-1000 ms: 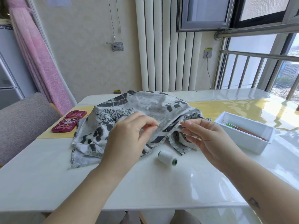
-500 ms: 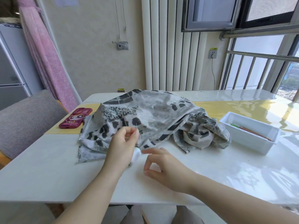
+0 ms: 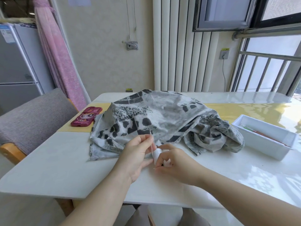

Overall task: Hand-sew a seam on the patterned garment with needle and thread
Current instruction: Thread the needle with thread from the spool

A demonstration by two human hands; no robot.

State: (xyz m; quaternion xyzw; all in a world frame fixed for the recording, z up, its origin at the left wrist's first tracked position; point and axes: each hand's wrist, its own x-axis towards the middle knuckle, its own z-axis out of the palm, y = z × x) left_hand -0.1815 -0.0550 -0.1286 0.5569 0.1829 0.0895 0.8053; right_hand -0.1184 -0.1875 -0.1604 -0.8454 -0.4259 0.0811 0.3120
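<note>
A glossy white table (image 3: 48, 168) with a yellow runner (image 3: 75, 128) stands in a bright room by a white ribbed radiator (image 3: 175, 54) and a barred window (image 3: 267, 70). The left hand (image 3: 138, 154) pinches a thin silver needle (image 3: 151, 142) upright between thumb and forefinger, and the right hand (image 3: 177, 162), right beside it, curls its fingers round a small white thread spool (image 3: 157, 154), with the crumpled grey-and-black patterned garment (image 3: 162, 118) lying just beyond both. Fingers hide most of the spool, and the thread itself is too fine to make out.
</note>
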